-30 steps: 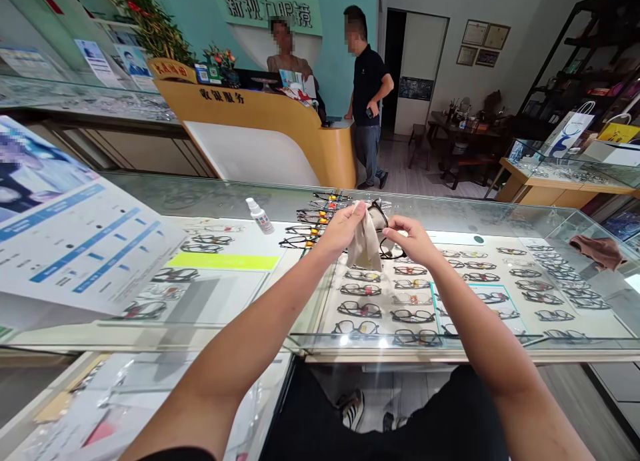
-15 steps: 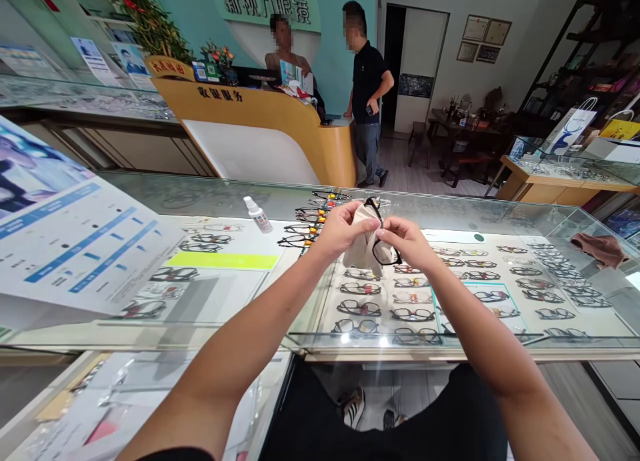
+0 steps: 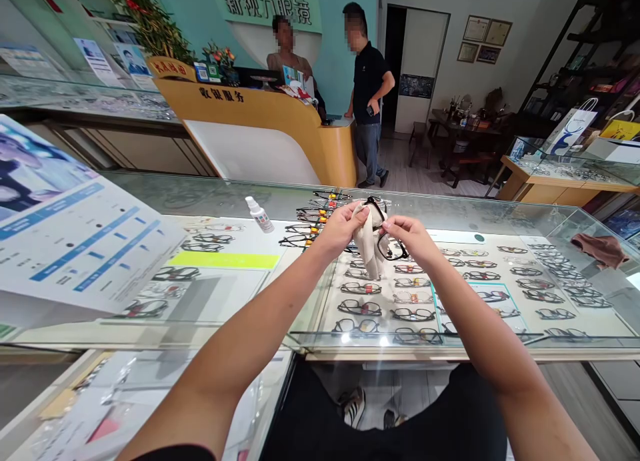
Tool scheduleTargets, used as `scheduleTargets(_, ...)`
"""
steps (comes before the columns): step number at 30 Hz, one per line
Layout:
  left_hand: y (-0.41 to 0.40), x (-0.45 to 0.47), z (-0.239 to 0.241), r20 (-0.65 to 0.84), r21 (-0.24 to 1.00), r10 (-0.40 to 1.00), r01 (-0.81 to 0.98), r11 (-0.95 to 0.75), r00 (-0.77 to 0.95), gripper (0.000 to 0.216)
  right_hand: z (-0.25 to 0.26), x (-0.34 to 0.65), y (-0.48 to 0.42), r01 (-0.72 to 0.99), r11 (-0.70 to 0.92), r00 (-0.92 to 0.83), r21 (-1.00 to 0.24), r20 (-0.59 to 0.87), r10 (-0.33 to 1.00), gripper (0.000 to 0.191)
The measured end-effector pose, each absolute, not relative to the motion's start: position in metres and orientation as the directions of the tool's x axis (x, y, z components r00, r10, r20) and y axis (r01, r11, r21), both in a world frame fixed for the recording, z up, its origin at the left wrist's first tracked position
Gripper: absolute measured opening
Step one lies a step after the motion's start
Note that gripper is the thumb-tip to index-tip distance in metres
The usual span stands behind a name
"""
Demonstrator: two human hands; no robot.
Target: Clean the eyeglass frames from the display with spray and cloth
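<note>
- Bright, even indoor light; source not in view, no hard shadows.
- Glass counter (image 3: 500, 214): pale reflections wash over the far half of its top.
- Two white glare spots (image 3: 345, 339) at the counter's near edge, with a thin vertical flare streak (image 3: 379, 381) below them.
- Display trays (image 3: 500, 261) under the glass are well lit, rows readable.
- Left hand (image 3: 343, 229), right hand (image 3: 411, 237), cloth (image 3: 367, 247) and black glasses (image 3: 387, 244): sharp, no motion blur.
- Forearms evenly lit, soft shade on their undersides.
- Strong wide-angle bowing: counter edges curve, dark shelving (image 3: 575, 54) at top right leans inward.
- Poster (image 3: 75, 247) at the counter's left edge: upper part smeared.
- Back doorway (image 3: 395, 67) is dark, no detail.
</note>
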State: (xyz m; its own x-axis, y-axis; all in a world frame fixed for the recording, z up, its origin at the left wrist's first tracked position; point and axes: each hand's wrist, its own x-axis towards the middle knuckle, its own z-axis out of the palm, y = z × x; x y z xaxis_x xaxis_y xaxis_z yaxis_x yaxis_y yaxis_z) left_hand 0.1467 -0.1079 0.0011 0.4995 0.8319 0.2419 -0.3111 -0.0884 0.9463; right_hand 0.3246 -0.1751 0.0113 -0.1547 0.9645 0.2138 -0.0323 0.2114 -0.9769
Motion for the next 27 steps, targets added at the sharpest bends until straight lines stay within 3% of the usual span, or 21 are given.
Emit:
scheduleTargets(8,-0.117,0.149,0.0,0.222,0.949,0.843,-0.308,-0.071,0.489,0.063,0.005,0.324,-0.173,-0.07,0.197,-0.203,-0.978,0.208,0.957,0.056)
scheduleTargets(18,-0.116,0.152,-0.001,0.161,0.946,0.847,-0.324,0.014,0.507,0.057,0.001,0.322,-0.171,0.028,0.277,-0.224,-0.961,0.264,0.938,0.062)
scheduleTargets(22,-0.116,0.154,-0.005,0.096,0.926,0.852,-0.36,0.113,0.515,0.062,0.0,0.317,-0.173,0.093,0.354,-0.186,-0.931,0.333,0.924,0.063)
scheduleTargets(27,-0.114,0.156,-0.01,0.084,0.919,0.87,-0.375,0.121,0.485,0.064,-0.001,0.312,-0.177,0.157,0.416,-0.115,-0.896,0.402,0.908,0.062)
